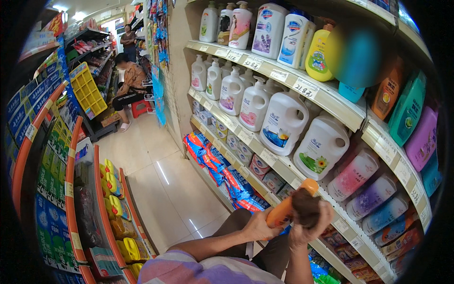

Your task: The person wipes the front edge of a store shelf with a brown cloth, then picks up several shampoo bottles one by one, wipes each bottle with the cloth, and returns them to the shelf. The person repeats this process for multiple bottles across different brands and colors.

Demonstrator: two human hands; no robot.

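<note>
My left hand (258, 227) grips the lower part of an orange plastic bottle (279, 213), which is tilted with its orange cap up and to the right. My right hand (315, 225) holds a dark brown cloth-like bundle (305, 207) against the bottle's upper side. The bundle hides part of the bottle, and its exact kind is unclear. Just beyond my hands, large white handled jugs (321, 149) stand on the middle shelf (227, 122). Pink (354, 174) and purple (371, 196) pump-less bottles stand in a row to the right.
The upper shelf (260, 65) carries body-wash bottles, partly behind a blurred patch. Blue and red bags (244, 184) fill the bottom shelf. Left, an orange-edged rack (101, 213) holds toothpaste boxes and yellow bottles. Along the tiled aisle (163, 177), a person (133, 76) sits and another (128, 41) stands.
</note>
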